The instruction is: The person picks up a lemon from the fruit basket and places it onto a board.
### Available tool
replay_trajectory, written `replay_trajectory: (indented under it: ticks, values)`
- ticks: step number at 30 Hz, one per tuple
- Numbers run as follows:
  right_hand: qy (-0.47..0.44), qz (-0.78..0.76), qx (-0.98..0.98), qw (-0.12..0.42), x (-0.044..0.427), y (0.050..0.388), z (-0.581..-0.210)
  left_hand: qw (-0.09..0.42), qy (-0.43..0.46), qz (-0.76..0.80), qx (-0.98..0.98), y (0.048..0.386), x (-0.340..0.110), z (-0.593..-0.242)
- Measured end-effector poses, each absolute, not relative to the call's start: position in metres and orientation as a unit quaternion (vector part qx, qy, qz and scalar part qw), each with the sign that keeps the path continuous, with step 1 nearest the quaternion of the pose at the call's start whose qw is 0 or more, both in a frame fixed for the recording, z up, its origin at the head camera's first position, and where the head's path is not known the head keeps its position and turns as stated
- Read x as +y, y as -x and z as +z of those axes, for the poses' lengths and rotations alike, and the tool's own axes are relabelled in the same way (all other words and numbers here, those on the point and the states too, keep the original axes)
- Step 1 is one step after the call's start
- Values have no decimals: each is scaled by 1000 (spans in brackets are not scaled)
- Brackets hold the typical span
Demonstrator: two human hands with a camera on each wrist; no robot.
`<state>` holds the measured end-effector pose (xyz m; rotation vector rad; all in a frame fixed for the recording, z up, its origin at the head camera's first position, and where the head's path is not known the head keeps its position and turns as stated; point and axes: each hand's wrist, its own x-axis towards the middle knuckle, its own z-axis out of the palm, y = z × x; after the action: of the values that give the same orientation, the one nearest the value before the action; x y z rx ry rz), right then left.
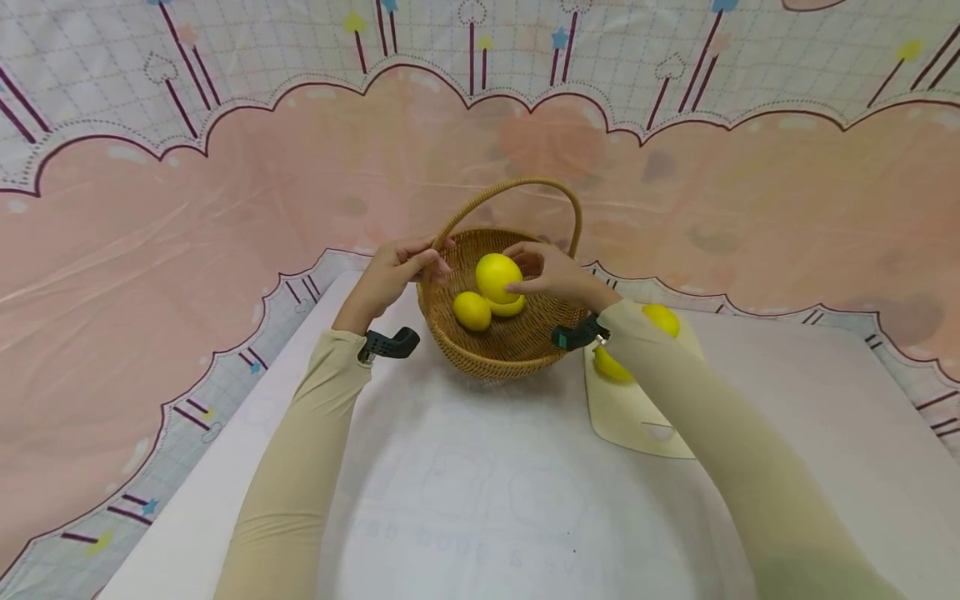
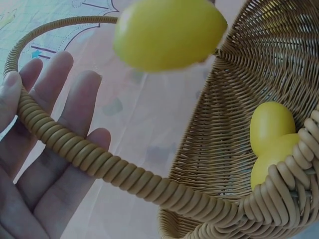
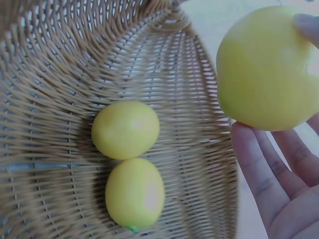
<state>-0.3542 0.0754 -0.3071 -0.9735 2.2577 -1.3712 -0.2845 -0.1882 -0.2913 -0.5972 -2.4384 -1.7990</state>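
Observation:
A brown wicker basket [image 1: 487,365] with a tall arched handle [image 1: 517,185] stands on the table. At the left side, my left hand [image 1: 390,273] holds the handle, with its thumb on one side and its fingers spread behind. Above the basket, my right hand [image 1: 558,273] grips a yellow lemon [image 1: 497,277] between thumb and fingertips. Two more lemons lie touching inside the basket: one lemon [image 3: 125,129] and another lemon [image 3: 134,194] with a green tip. In the head view the raised lemon partly covers one of them.
Right of the basket lies a cream cutting board [image 1: 633,421] with a cut-out grip. A lemon [image 1: 662,319] and another yellow fruit [image 1: 613,365], partly behind my right sleeve, are on it. The white table [image 1: 465,500] meets a patterned pink curtain [image 1: 315,192] at the back.

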Motion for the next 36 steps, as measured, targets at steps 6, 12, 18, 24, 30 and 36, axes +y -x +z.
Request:
replay_trajectory:
  ticks: [6,12,18,24,30,36]
  values:
    - [334,-476,803,131,100,339,-297,26,195,-578,-792,284,-188,-292]
    - [317,-476,809,140,129,324,-292,28,197,-575,-793,283,-189,-293]
    - [291,-457,828,140,158,315,-295,31,196,-574,-794,283,-191,-294]
    - [277,-440,845,127,183,309,-303,31,194,-579,-791,284,-193,-295]
    - [260,-409,867,120,211,306,-316,40,193,-587,-785,284,-195,-296]
    - [246,-394,877,124,236,302,-327,37,186,-591,-784,286,-197,-297]
